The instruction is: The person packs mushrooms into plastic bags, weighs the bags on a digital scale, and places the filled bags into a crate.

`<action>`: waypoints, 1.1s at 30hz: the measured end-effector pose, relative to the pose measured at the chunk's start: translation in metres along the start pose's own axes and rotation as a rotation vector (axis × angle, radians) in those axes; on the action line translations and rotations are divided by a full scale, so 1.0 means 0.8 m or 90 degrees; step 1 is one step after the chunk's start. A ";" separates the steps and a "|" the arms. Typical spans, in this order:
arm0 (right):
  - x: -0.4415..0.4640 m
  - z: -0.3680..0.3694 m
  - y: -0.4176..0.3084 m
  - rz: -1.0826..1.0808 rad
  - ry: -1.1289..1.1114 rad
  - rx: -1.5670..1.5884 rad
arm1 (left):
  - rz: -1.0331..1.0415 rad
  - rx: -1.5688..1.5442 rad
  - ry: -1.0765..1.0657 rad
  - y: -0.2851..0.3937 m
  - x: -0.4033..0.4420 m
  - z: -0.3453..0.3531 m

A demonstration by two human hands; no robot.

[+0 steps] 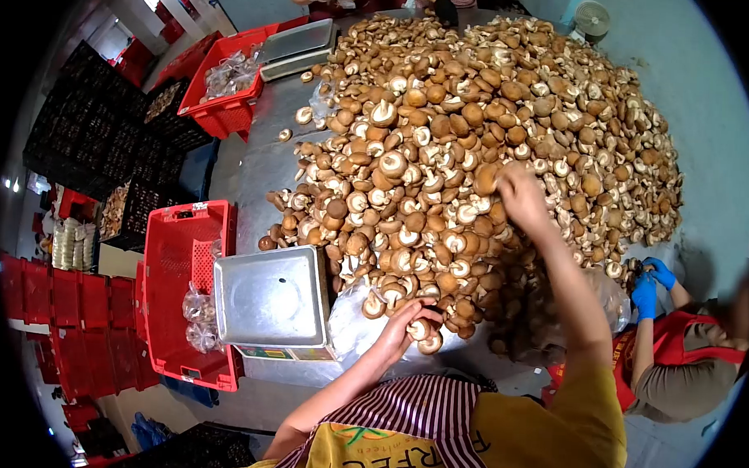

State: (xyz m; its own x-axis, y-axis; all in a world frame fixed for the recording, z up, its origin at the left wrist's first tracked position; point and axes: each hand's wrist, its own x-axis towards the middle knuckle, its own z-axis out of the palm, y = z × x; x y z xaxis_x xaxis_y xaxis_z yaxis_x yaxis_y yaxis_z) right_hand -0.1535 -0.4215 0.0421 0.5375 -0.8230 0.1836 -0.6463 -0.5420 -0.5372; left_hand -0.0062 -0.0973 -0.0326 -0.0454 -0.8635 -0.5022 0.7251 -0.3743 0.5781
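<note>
Metal table (266, 160) lies heaped with a mushroom pile (444, 121) as two bare hands work its near side, a worker in a yellow shirt (516, 437) and striped apron (410, 408) standing at the edge. Reaching deeper, the right hand (522, 198) meets a broad brown mushroom (486, 179), which lies just left of the fingertips, cap facing up and stem out of sight; the fingers touch its rim, though whether they are clamped on it cannot be told from this angle. Closer to the body, the left hand (398, 327) curls its fingers around a pale-stemmed mushroom (419, 330) at the pile's near edge, the stem end turned up toward the worker. Of the two, the left hand is nearer the clear plastic bag (351, 316), which sits between it and a flat-topped scale (271, 299). Past the scale, on its left, stands a red crate (171, 260) with bagged goods inside. At right, a co-worker's blue-gloved hands (646, 300) meet at the pile's far right edge, well apart from the bare ones.
</note>
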 end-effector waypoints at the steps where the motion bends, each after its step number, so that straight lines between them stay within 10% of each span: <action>1: -0.030 -0.016 -0.035 0.015 -0.104 0.108 | 0.006 -0.027 -0.045 0.004 0.002 0.003; 6: -0.099 0.000 -0.094 -0.046 -0.504 0.294 | -0.047 -0.142 -0.112 0.024 0.014 0.014; 11: -0.001 0.029 -0.073 -0.010 -0.135 0.070 | -0.054 -0.106 -0.070 0.018 0.013 -0.006; 14: 0.057 0.073 -0.069 0.198 -0.163 0.031 | -0.052 -0.120 -0.066 0.005 0.006 -0.018; 24: -0.057 0.082 -0.120 -0.038 -0.290 0.071 | -0.080 -0.059 -0.050 -0.010 -0.010 -0.008; 29: -0.008 0.052 -0.004 0.064 0.106 -0.298 | -0.048 -0.014 -0.039 -0.004 -0.011 -0.008; 33: -0.057 0.069 0.034 0.054 0.147 -0.278 | -0.059 -0.025 -0.039 -0.009 -0.013 -0.013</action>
State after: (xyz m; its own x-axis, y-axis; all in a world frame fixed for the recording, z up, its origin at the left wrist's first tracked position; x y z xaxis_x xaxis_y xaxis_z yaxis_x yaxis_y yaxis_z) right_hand -0.1657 -0.3892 -0.0261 0.3712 -0.8567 0.3581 -0.8755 -0.4514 -0.1722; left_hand -0.0042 -0.0825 -0.0382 -0.1548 -0.8455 -0.5110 0.7417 -0.4412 0.5052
